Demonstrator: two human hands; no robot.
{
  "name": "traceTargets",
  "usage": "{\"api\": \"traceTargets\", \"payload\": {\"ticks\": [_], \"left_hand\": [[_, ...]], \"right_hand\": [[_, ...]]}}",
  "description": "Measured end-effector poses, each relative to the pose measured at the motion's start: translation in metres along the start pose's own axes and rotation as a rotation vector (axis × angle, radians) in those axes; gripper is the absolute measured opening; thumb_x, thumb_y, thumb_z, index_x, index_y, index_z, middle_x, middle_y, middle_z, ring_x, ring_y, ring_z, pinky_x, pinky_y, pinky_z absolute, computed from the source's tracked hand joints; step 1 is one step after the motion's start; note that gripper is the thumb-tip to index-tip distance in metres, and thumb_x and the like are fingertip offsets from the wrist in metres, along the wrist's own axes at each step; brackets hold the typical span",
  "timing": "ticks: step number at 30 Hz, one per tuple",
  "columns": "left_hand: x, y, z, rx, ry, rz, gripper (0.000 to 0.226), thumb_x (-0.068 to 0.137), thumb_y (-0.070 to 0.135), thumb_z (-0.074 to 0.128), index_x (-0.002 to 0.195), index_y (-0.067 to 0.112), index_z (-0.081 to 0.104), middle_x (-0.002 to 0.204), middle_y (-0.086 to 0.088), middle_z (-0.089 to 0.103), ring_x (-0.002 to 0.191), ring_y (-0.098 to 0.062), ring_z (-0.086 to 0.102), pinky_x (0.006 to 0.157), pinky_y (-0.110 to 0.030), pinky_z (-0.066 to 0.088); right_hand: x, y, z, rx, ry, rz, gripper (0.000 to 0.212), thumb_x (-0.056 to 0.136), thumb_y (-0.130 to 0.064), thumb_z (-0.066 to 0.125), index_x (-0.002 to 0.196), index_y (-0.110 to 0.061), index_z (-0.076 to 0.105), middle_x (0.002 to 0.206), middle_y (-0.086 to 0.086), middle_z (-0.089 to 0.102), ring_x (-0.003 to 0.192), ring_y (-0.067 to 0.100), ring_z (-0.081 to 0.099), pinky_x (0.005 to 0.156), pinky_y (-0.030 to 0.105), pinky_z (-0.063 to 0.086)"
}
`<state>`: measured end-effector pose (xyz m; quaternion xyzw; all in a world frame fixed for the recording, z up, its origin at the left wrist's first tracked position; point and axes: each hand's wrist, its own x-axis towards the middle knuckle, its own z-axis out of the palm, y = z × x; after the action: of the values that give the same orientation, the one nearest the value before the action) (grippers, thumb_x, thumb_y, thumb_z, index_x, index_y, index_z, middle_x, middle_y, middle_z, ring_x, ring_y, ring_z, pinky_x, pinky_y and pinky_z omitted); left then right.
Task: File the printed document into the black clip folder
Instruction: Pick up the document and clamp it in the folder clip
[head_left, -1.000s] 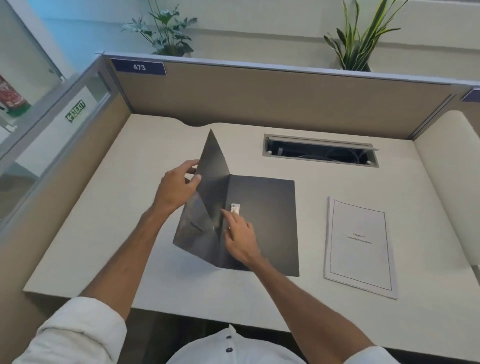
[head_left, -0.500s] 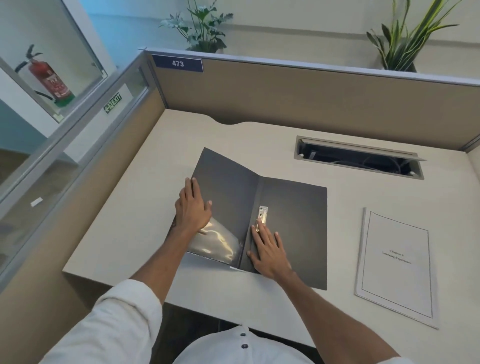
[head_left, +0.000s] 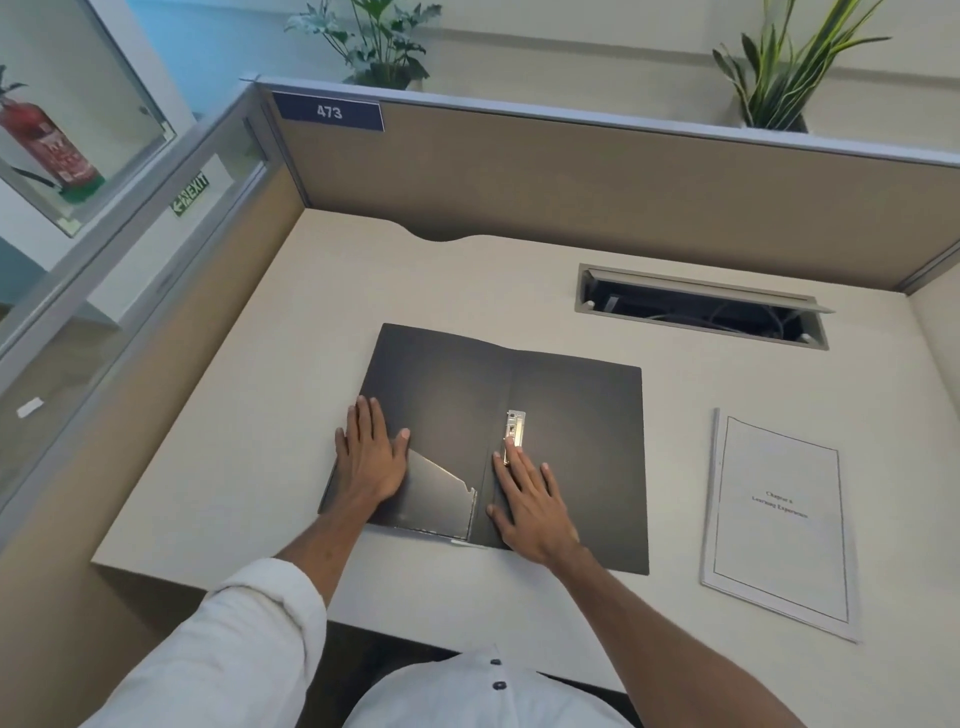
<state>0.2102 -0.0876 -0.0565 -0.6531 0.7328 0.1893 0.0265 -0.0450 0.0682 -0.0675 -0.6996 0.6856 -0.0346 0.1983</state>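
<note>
Preparation was the step in hand: the black clip folder (head_left: 571, 431) lay spread open and flat near the bench's (head_left: 234, 467) front edge. The left hand (head_left: 371, 457) pressed the matte left cover with fingers flat and gripping nothing; the right hand (head_left: 530, 499) rested open by the spine, one fingertip touching the small metal clip (head_left: 515, 426). A glossy angled pocket (head_left: 441, 493) lined the cover's lower corner. The printed document (head_left: 779, 519), a thin white stack, sat apart toward the bench's right edge. Next, the clip likely needed lifting, then the pages fetching.
</note>
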Motion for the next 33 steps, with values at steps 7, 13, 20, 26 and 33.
{"api": "traceTargets", "payload": {"ticks": [7, 13, 20, 26, 33], "left_hand": [[-0.003, 0.022, 0.01, 0.058, 0.207, 0.145, 0.08, 0.111, 0.052, 0.024, 0.172, 0.003, 0.009, 0.181, -0.016, 0.003, 0.169, -0.032, 0.003, 0.137, -0.054, 0.006], [-0.005, 0.068, 0.021, 0.057, 0.019, 0.484, 0.079, 0.114, 0.051, 0.029, 0.173, 0.01, -0.003, 0.182, -0.007, -0.009, 0.169, -0.022, -0.009, 0.138, -0.048, 0.002], [0.002, 0.115, 0.03, 0.035, -0.176, 0.612, 0.087, 0.112, 0.048, 0.045, 0.173, 0.014, -0.008, 0.182, -0.003, -0.012, 0.169, -0.02, -0.011, 0.138, -0.045, -0.001], [0.006, 0.116, 0.04, 0.041, -0.209, 0.595, 0.088, 0.112, 0.046, 0.046, 0.173, 0.015, -0.01, 0.181, -0.001, -0.015, 0.168, -0.019, -0.013, 0.135, -0.039, -0.007], [0.005, 0.114, 0.042, 0.02, -0.218, 0.586, 0.078, 0.116, 0.042, 0.036, 0.171, 0.018, -0.014, 0.179, 0.002, -0.021, 0.167, -0.017, -0.018, 0.134, -0.038, -0.01]], "right_hand": [[-0.001, 0.008, -0.008, 0.147, 0.035, -0.01, 0.08, 0.107, -0.049, 0.047, 0.173, -0.026, 0.01, 0.181, -0.008, -0.003, 0.167, 0.013, 0.003, 0.136, 0.046, 0.002], [-0.005, 0.05, -0.027, 0.169, 0.187, 0.119, 0.076, 0.107, -0.04, 0.049, 0.173, -0.024, 0.014, 0.181, -0.007, 0.006, 0.167, 0.011, 0.007, 0.136, 0.047, 0.006], [-0.007, 0.092, -0.041, 0.094, 0.062, 0.24, 0.086, 0.107, -0.059, 0.04, 0.173, -0.027, -0.004, 0.18, -0.003, -0.015, 0.167, 0.015, -0.011, 0.135, 0.051, -0.002], [-0.006, 0.097, -0.035, 0.098, -0.009, 0.257, 0.096, 0.101, -0.077, 0.032, 0.171, -0.03, -0.013, 0.178, -0.004, -0.024, 0.165, 0.016, -0.02, 0.134, 0.052, -0.007], [-0.006, 0.099, -0.026, 0.063, 0.022, 0.258, 0.106, 0.093, -0.089, 0.026, 0.17, -0.031, -0.019, 0.177, -0.006, -0.028, 0.164, 0.016, -0.024, 0.134, 0.053, -0.009]]}}
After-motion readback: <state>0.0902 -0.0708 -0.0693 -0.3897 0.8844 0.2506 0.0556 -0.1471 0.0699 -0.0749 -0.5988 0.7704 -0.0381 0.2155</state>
